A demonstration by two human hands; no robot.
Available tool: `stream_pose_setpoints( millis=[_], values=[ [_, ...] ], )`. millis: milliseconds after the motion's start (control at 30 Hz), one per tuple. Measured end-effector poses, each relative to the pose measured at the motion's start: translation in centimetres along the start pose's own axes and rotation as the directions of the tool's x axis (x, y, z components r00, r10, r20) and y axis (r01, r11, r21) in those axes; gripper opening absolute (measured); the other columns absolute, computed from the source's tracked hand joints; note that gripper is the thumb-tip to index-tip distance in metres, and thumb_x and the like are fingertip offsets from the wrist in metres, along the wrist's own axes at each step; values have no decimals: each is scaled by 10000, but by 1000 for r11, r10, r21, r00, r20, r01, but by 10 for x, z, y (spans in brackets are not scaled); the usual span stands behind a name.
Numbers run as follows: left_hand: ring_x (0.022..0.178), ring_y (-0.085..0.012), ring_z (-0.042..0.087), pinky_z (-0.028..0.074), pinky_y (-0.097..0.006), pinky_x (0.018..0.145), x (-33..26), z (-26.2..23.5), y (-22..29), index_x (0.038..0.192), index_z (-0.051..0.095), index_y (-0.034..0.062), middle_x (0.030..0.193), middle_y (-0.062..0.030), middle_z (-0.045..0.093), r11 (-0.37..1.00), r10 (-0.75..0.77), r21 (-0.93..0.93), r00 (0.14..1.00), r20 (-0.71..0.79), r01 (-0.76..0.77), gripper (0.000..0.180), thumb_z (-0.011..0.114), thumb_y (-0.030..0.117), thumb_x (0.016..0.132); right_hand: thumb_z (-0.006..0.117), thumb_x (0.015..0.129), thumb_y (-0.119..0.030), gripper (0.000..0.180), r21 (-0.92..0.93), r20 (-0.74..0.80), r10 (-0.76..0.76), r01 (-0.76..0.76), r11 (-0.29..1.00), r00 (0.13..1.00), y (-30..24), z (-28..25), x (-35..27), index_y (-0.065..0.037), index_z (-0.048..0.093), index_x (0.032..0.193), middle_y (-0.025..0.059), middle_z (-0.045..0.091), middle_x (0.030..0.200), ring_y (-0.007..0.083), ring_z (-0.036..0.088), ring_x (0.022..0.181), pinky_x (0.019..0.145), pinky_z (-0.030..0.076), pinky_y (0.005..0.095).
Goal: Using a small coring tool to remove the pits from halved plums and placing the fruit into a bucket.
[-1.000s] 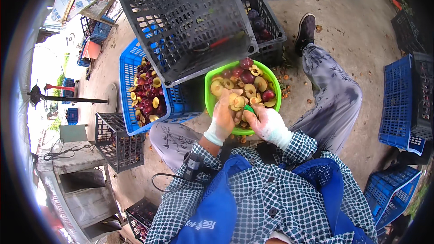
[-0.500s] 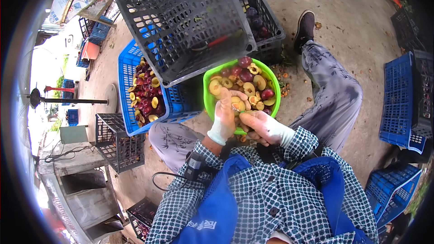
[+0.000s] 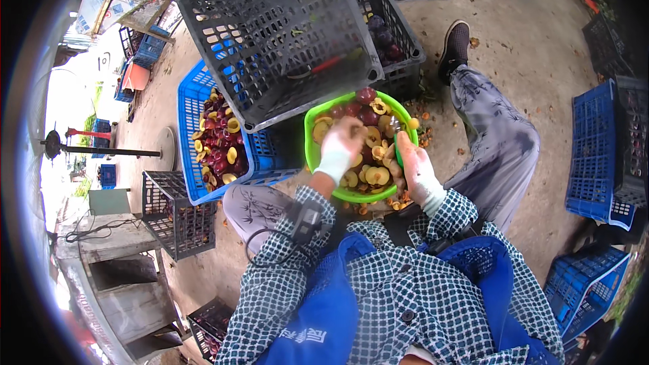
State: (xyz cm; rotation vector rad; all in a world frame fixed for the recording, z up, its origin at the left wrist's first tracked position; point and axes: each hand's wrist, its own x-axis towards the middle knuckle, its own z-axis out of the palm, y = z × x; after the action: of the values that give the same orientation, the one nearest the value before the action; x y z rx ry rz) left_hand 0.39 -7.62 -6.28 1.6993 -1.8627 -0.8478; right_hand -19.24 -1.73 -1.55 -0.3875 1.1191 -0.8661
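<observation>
A lime-green basin sits between my knees, holding halved yellow-fleshed plums and several whole dark red plums. My right hand, in a white fingerless glove, is closed around a small pitting tool with a green handle and a metal tip pointing away from me. Just right of that tip, a small yellow piece shows over the basin's rim. My left hand, gloved likewise, is over the plums at the basin's left side; motion smears its fingers, and any grip is hidden.
A tilted black crate stands beyond the basin with a red-handled tool in it. Left of the basin, a blue crate holds pitted plum halves. Another black crate contains dark plums. Blue crates stand at right.
My hands, earlier together on a plum half at the basin's near side, have separated. The left moved up over the fruit; the right moved right and up with the pitting tool, whose tip now shows.
</observation>
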Motion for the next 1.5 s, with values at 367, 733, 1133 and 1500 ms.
stream_pose_setpoints(
  millis=[367, 733, 1133, 1500],
  values=[
    [1040, -212, 674, 553, -337, 867, -3, -2, -10, 1265, 622, 14, 1164, -85, 697, 931, -90, -340, 986, 143, 134, 381, 653, 206, 937, 629, 941, -391, 391, -723, 105, -461, 386, 573, 881, 20, -14, 18, -56, 651, 1142, 238, 696, 842, 428, 691, 791, 728, 554, 476],
    [936, -144, 655, 542, -299, 796, -42, -11, 33, 1280, 601, 32, 1113, -65, 688, 522, -76, -842, 991, 115, 137, 550, 426, 508, 1068, 596, 952, -416, 429, -841, 239, -433, 408, 356, 869, 21, -4, 0, -64, 647, 1191, 210, 706, 807, 406, 697, 774, 712, 563, 479],
    [925, -145, 622, 508, -293, 841, -50, -9, 33, 1094, 649, 4, 998, -63, 676, 736, -53, -674, 998, 37, 64, 675, 412, 632, 1025, 584, 968, -378, 361, -707, 332, -380, 495, 505, 863, 17, 2, -6, -25, 658, 947, 230, 682, 784, 407, 679, 742, 701, 546, 471],
    [807, -121, 613, 501, -279, 753, -49, -24, 43, 986, 676, 3, 875, -47, 676, 805, 95, -588, 995, 8, -72, 620, 399, 553, 1062, 434, 1046, -472, 368, -104, 671, 408, -466, 879, 620, -13, -5, -19, -147, 546, 914, -61, 353, 544, 59, 253, 381, 347, 205, 236]
  ],
)
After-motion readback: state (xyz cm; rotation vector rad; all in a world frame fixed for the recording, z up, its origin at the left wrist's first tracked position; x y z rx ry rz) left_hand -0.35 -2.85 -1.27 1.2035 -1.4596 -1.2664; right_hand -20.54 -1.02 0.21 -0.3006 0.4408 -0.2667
